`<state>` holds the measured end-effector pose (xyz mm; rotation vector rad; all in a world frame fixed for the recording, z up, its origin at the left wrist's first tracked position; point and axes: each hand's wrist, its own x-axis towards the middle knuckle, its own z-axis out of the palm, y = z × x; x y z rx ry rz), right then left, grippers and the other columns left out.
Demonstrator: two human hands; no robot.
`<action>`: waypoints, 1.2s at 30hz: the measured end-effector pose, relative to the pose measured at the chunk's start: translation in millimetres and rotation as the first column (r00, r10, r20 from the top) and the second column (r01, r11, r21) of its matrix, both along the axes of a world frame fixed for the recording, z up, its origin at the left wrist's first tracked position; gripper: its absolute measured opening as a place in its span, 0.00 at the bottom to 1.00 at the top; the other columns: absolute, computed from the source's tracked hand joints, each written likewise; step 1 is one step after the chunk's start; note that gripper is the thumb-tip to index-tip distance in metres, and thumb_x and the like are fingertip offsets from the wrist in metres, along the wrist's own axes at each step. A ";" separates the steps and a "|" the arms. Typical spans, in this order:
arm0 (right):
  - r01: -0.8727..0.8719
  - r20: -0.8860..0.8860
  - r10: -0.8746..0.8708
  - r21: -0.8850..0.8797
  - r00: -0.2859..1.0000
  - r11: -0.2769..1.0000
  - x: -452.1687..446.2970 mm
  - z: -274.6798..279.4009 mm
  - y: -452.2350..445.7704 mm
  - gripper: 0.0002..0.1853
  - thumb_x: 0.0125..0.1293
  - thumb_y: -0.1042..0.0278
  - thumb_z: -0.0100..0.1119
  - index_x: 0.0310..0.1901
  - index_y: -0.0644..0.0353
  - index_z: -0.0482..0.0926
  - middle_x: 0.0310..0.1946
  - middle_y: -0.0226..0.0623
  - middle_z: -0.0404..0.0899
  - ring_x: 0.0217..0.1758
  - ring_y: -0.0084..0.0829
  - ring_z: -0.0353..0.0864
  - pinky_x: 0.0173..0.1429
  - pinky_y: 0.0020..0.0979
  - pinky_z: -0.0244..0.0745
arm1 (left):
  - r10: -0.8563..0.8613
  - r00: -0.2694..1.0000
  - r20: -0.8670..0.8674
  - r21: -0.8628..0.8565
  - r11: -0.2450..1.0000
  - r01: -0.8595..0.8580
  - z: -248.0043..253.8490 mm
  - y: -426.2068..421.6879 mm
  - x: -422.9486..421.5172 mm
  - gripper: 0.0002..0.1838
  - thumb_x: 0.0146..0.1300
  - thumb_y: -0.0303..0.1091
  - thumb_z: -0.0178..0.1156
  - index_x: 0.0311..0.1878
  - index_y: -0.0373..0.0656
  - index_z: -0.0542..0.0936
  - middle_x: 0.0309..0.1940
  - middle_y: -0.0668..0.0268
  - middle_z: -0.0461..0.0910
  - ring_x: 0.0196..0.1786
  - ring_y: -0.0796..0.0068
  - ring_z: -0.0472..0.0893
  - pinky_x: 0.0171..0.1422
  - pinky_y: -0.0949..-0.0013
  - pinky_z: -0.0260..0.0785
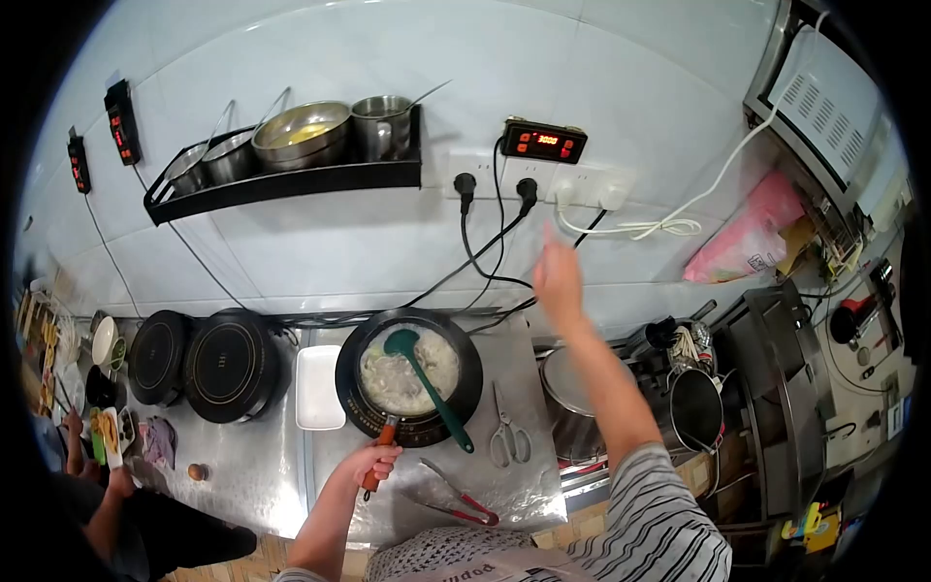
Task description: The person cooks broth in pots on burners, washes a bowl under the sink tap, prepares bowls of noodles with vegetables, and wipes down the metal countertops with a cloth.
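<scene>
My left hand (373,464) is wrapped round the orange-brown handle (387,431) of a frying pan. The pan sits on a round black induction cooker (351,412) and holds a pale, soupy food (433,364). A dark green ladle (432,383) rests in the pan, its handle lying over the rim toward me. My right hand (558,276) is raised before the wall, below a control panel (544,141) with red lit digits and near the sockets. One finger seems to point up, but motion blurs the fingers; no object shows in them.
Left of the cooker lies a white tray (321,388). Scissors (508,436) and red-handled tongs (465,500) lie to the right and front. A lidded pot (572,388) stands beside the counter. Above, a black shelf (291,194) holds metal bowls. Another person (126,509) works at far left.
</scene>
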<state>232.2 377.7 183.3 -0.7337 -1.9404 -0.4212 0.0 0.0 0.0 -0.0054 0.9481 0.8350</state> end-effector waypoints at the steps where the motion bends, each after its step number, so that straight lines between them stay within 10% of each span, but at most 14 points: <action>1: 0.005 -0.009 -0.005 0.002 1.000 1.000 -2.9 2.2 -2.1 0.39 0.55 0.75 0.49 0.70 0.52 0.49 0.19 0.42 0.74 0.21 0.43 0.73 0.29 0.38 0.70 | 0.002 1.000 0.008 0.000 1.000 -0.002 -1.4 -3.8 -6.0 0.11 0.59 0.27 0.59 0.35 0.50 0.65 0.16 0.78 0.62 0.12 0.90 0.58 0.13 0.82 0.47; 10: 0.345 0.265 -0.247 -0.442 0.932 0.828 -4.1 61.9 42.9 0.40 0.56 0.69 0.52 0.70 0.41 0.48 0.20 0.42 0.76 0.24 0.43 0.77 0.30 0.39 0.71 | 0.054 0.996 -0.076 0.060 0.997 -0.050 6.6 0.5 14.7 0.12 0.52 0.22 0.57 0.36 0.48 0.66 0.17 0.75 0.63 0.12 0.88 0.58 0.12 0.81 0.47; 16: -0.244 0.118 0.348 -0.511 0.930 0.824 0.1 66.9 -29.9 0.37 0.52 0.68 0.61 0.66 0.48 0.61 0.39 0.42 0.75 0.41 0.39 0.75 0.43 0.36 0.71 | 0.152 0.988 -0.017 0.067 0.986 -0.150 22.3 -26.6 25.3 0.10 0.56 0.22 0.54 0.36 0.47 0.65 0.17 0.75 0.62 0.12 0.89 0.59 0.11 0.81 0.50; 18: -0.477 0.459 0.526 -0.229 0.716 0.848 -7.5 39.6 -82.9 0.38 0.45 0.71 0.66 0.63 0.47 0.66 0.41 0.44 0.72 0.44 0.46 0.71 0.47 0.42 0.68 | 0.217 0.976 0.021 0.096 0.971 -0.218 37.4 -58.3 36.5 0.10 0.56 0.23 0.54 0.36 0.47 0.64 0.16 0.75 0.62 0.12 0.89 0.59 0.12 0.81 0.50; 19: -0.449 0.548 0.654 -0.476 0.521 0.756 -4.5 21.6 -109.2 0.38 0.42 0.69 0.68 0.60 0.44 0.69 0.42 0.43 0.70 0.44 0.45 0.71 0.48 0.43 0.67 | 0.235 0.971 0.041 0.117 0.964 -0.238 44.8 -70.3 47.0 0.10 0.56 0.23 0.54 0.36 0.47 0.64 0.16 0.75 0.61 0.12 0.89 0.59 0.12 0.81 0.50; 27: -0.760 0.428 0.894 -0.536 0.131 0.367 -43.4 -52.7 -274.9 0.27 0.40 0.66 0.66 0.48 0.43 0.77 0.24 0.30 0.65 0.27 0.34 0.68 0.29 0.35 0.59 | 0.436 0.900 0.029 0.116 0.892 -0.436 91.5 -169.7 66.6 0.11 0.58 0.24 0.55 0.38 0.47 0.63 0.15 0.78 0.59 0.11 0.90 0.58 0.11 0.82 0.49; 36: -0.871 0.264 0.957 -0.436 0.117 0.227 -172.9 -21.5 -429.2 0.18 0.45 0.67 0.64 0.42 0.58 0.78 0.24 0.32 0.71 0.26 0.32 0.71 0.30 0.32 0.66 | 0.653 0.755 -0.056 0.086 0.757 -0.648 111.0 -331.1 1.6 0.11 0.57 0.23 0.56 0.37 0.48 0.64 0.15 0.78 0.61 0.11 0.90 0.59 0.11 0.81 0.50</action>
